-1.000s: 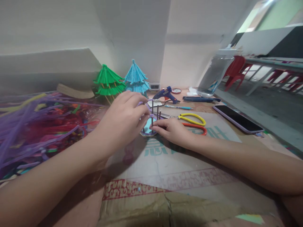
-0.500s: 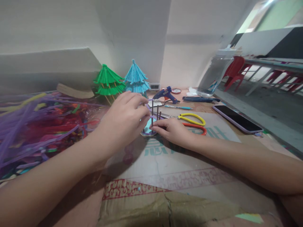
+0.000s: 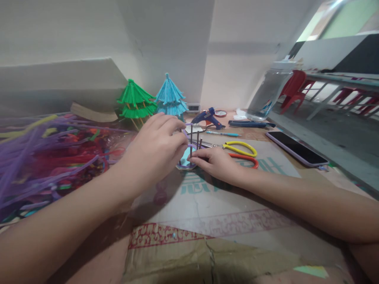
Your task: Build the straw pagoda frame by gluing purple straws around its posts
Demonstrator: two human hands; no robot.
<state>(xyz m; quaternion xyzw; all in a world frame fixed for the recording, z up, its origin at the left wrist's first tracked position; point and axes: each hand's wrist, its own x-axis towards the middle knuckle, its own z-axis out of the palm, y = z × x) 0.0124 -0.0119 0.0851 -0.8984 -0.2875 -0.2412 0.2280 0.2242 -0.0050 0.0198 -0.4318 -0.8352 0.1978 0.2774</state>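
Note:
A small craft frame with a light blue base stands on the cardboard, with dark upright sticks and purple pipe cleaner around them. My left hand is at its left side, fingers curled and closed near the purple strand at the top; its fingertips partly hide the frame. My right hand rests to the right, thumb and forefinger pinched on the foot of the front stick. Scissors with yellow and red handles lie just behind my right hand.
Green and blue pipe-cleaner roofs stand behind. A blue glue gun, a pen, a phone and a large bottle lie or stand at the back and right. Tangled pipe cleaners cover the left side.
The fingers of my left hand have shifted very slightly at the purple strand. My right hand has stayed in place at the stick.

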